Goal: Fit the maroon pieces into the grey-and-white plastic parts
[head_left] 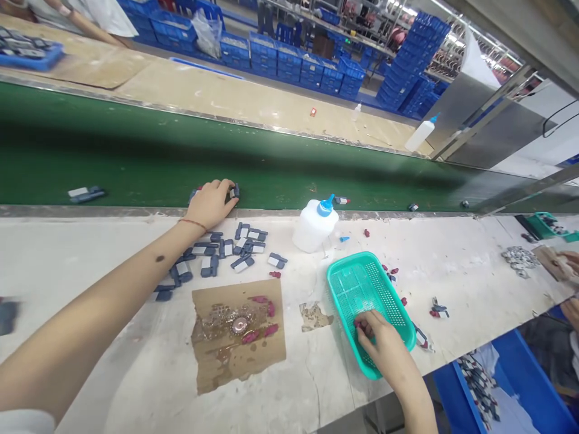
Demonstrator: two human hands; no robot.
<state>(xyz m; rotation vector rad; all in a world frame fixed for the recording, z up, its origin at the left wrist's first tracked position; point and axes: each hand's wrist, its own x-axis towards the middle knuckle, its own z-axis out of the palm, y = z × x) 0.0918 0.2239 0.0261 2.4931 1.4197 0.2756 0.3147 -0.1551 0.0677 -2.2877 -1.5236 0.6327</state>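
Observation:
My left hand [210, 204] reaches to the near edge of the green conveyor belt, its fingers curled round a small dark blue plastic part [234, 191]. Below its wrist lies a loose pile of similar dark blue parts with pale grey faces [242, 244]. Inside the green plastic basket [337, 289], my right hand [382, 337] pinches a small dark red piece [357, 323]. Left of the basket, a stained cardboard sheet [266, 374] carries several dark red pieces [250, 336] and a small round wet disc [240, 325].
A white squeeze bottle [314, 229] with a blue nozzle stands between belt and basket. More parts [85, 193] lie on the belt [149, 163]. A blue bin [520, 374] sits below the table's right edge. A co-worker's hand [570, 259] shows at far right; another person's arm is top left.

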